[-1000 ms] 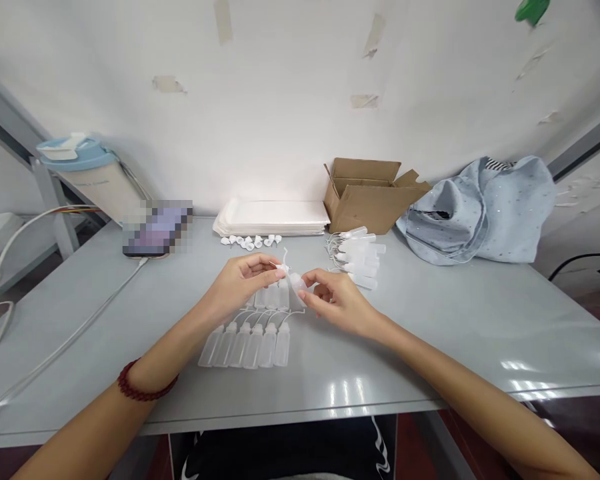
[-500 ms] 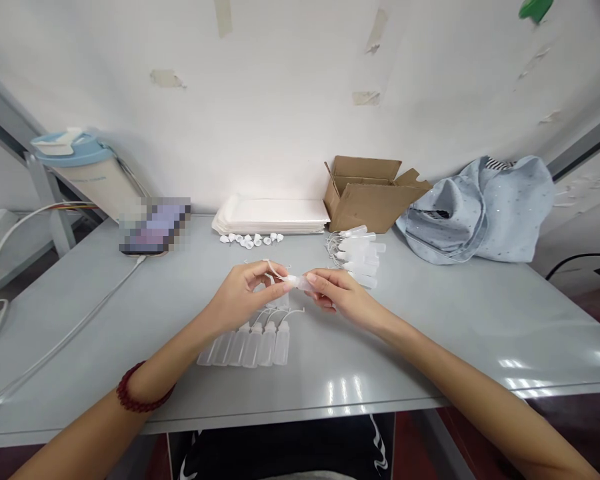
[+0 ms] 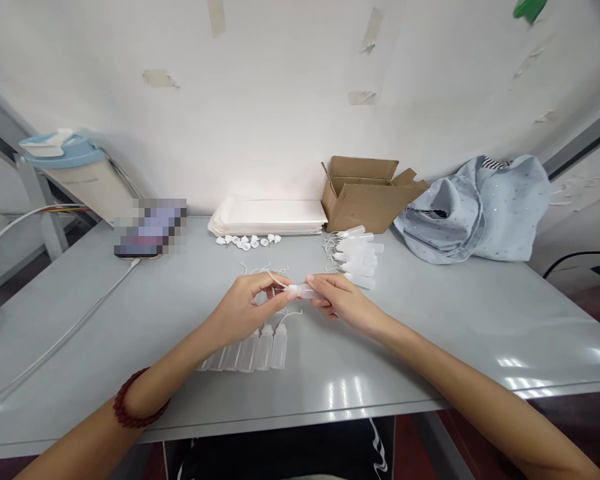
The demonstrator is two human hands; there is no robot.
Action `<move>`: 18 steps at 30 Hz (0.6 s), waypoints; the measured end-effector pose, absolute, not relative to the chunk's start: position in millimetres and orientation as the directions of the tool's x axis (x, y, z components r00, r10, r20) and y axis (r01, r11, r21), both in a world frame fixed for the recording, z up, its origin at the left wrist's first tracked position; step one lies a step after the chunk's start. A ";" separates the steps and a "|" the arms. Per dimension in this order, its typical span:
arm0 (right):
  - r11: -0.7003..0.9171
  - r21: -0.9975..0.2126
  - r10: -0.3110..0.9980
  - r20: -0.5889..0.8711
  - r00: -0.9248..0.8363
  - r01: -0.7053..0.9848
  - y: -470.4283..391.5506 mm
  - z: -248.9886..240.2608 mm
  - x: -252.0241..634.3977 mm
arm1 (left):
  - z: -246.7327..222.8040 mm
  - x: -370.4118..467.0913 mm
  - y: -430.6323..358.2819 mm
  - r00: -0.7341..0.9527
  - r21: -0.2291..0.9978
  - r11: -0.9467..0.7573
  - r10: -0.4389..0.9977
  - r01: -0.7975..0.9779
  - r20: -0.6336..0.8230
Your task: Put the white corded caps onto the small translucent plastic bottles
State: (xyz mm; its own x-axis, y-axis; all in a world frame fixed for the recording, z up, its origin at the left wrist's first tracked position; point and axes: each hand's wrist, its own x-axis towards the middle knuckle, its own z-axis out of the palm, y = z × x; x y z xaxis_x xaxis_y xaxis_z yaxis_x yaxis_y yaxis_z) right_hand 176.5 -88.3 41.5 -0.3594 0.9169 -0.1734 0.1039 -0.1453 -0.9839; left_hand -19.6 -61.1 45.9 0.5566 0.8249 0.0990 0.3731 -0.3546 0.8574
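A small translucent bottle lies sideways between my two hands, above the middle of the grey table. My left hand pinches its white neck end, where a thin white strap curves up. The fingers of my right hand are closed round the bottle's body. Below my left hand stretches a row of several similar bottles, partly hidden by my left arm. To the right, beyond my right hand, is a pile of bottles with straps. Several small white caps lie farther back.
Along the wall are a stack of white envelopes, an open cardboard box and light blue cloth. At left, a phone with a white cable leans near a blue-lidded tumbler.
Both hands have dipped slightly, and more of the held bottle shows between them. The view has shifted a little, uncovering straps behind my left hand.
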 end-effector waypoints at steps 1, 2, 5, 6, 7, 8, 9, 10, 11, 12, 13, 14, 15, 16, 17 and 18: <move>-0.094 -0.983 0.926 -0.144 -0.348 0.157 -89.1 42.2 176.4 | 45.9 -19.4 -62.0 0.551 0.857 -0.346 0.830 0.383 0.089; -0.038 -0.977 0.934 -0.109 -0.340 0.210 -89.8 42.9 176.4 | 45.3 -19.5 -62.7 0.550 0.857 -0.343 0.831 0.385 0.086; 0.082 -0.946 0.943 -0.028 -0.331 0.314 -90.6 44.1 176.9 | 40.2 -19.6 -63.8 0.561 0.843 -0.405 0.813 0.353 0.155; 0.069 -0.949 0.941 -0.040 -0.335 0.309 -90.3 44.0 177.2 | 37.9 -19.4 -64.0 0.566 0.824 -0.457 0.797 0.334 0.212; 0.022 -0.960 0.936 -0.079 -0.344 0.281 -89.8 43.9 177.4 | 35.6 -19.0 -64.2 0.566 0.793 -0.522 0.773 0.315 0.285; -0.053 -0.971 0.923 -0.138 -0.361 0.234 -89.2 43.6 177.5 | 33.7 -18.5 -64.5 0.564 0.750 -0.592 0.741 0.294 0.365; -0.145 -0.974 0.901 -0.202 -0.384 0.173 -88.6 43.2 177.5 | 32.2 -18.0 -64.8 0.559 0.700 -0.660 0.701 0.271 0.444; -0.237 -0.965 0.873 -0.260 -0.413 0.108 -88.0 42.9 177.4 | 31.5 -17.5 -65.2 0.554 0.652 -0.716 0.658 0.250 0.510; -0.313 -0.948 0.845 -0.303 -0.441 0.051 -87.4 42.6 177.1 | 31.6 -17.2 -65.6 0.548 0.616 -0.752 0.625 0.235 0.555; -0.364 -0.931 0.825 -0.326 -0.462 0.007 -87.1 42.4 176.8 | 32.4 -17.1 -66.0 0.545 0.603 -0.765 0.613 0.227 0.572; -0.393 -0.919 0.814 -0.336 -0.475 -0.023 -86.8 42.2 176.4 | 34.0 -17.0 -66.2 0.547 0.618 -0.752 0.624 0.228 0.558; -0.406 -0.913 0.808 -0.337 -0.483 -0.042 -86.8 42.0 175.9 | 36.2 -17.0 -66.3 0.558 0.655 -0.718 0.652 0.236 0.513; -0.411 -0.910 0.806 -0.336 -0.488 -0.053 -86.8 41.7 175.6 | 38.6 -17.0 -66.3 0.573 0.704 -0.666 0.686 0.246 0.448; -0.409 -0.911 0.806 -0.331 -0.490 -0.058 -87.0 41.4 175.3 | 41.1 -16.8 -66.1 0.583 0.752 -0.606 0.718 0.257 0.379; -0.400 -0.915 0.812 -0.324 -0.486 -0.057 -87.2 40.9 175.2 | 43.2 -16.5 -65.9 0.587 0.793 -0.548 0.745 0.267 0.317; -0.385 -0.922 0.820 -0.316 -0.478 -0.052 -87.5 40.4 175.2 | 44.9 -16.1 -65.7 0.588 0.822 -0.497 0.765 0.279 0.262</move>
